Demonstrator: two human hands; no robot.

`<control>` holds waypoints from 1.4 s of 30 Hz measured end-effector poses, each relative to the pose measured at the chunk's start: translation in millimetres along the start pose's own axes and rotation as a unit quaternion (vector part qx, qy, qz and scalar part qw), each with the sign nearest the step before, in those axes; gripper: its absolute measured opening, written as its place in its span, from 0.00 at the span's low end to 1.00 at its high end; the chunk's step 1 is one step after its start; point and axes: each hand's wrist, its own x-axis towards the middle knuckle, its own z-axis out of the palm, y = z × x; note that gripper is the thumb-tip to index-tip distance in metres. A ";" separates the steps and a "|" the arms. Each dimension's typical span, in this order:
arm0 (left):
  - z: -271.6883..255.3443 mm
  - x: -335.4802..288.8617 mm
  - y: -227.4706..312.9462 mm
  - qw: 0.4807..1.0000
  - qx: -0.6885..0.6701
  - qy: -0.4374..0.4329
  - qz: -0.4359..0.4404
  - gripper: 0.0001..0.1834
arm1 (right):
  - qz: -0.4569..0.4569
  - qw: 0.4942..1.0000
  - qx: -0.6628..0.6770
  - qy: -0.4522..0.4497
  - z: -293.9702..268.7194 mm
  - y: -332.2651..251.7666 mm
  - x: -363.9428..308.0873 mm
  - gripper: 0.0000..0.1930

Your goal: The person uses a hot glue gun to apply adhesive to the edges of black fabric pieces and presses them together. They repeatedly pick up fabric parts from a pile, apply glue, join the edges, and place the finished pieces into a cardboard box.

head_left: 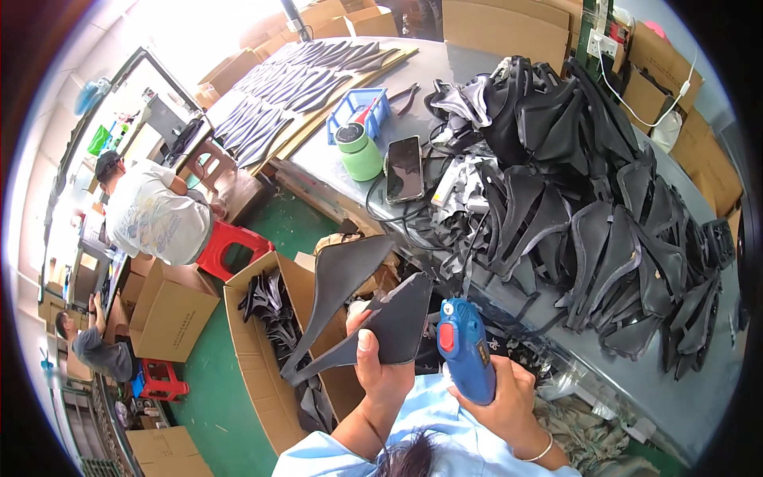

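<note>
My left hand (380, 374) grips a V-shaped dark grey piece (389, 330) like a bicycle saddle cover, thumb on its face. Its two broad wings spread upward and its narrow end points to the lower left. In my right hand (509, 401) is a blue handheld power tool (470, 358) with a red button, its exact kind unclear. The tool stands upright just right of the piece, apart from it. Beyond my hands, a heap of similar black saddle-shaped pieces (600, 258) covers the right of the grey table (469, 60).
A cardboard box (266, 374) with black pieces stands left of my hands. A green jar (358, 151), a phone (404, 168) and a blue basket (354, 107) sit on the table. Dark pieces lie in rows on a board (318, 119). Two people sit at the left on red stools (226, 246).
</note>
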 end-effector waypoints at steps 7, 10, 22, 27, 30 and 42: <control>-12.5 -0.8 -5.0 1.000 0.019 0.006 0.025 0.25 | -0.004 1.000 -0.015 -0.014 -2.8 -1.7 1.2 0.29; -19.8 5.7 6.9 0.998 0.045 -0.038 0.014 0.23 | -0.013 1.000 -0.015 -0.018 -5.4 0.1 0.3 0.28; -11.3 44.6 74.6 0.972 0.167 -0.021 -0.164 0.22 | -0.050 0.995 -0.077 -0.037 -7.3 8.8 -6.6 0.29; -12.0 46.8 85.1 0.959 0.172 -0.065 -0.216 0.17 | -0.066 0.993 -0.089 -0.045 -6.8 7.1 -6.4 0.28; -7.1 47.1 87.3 0.948 0.203 -0.073 -0.235 0.15 | -0.076 0.991 -0.096 -0.054 -6.0 6.3 -7.0 0.28; -85.0 26.0 72.1 0.925 0.251 0.092 -0.269 0.12 | -0.047 0.994 -0.076 -0.070 9.6 5.9 -8.8 0.27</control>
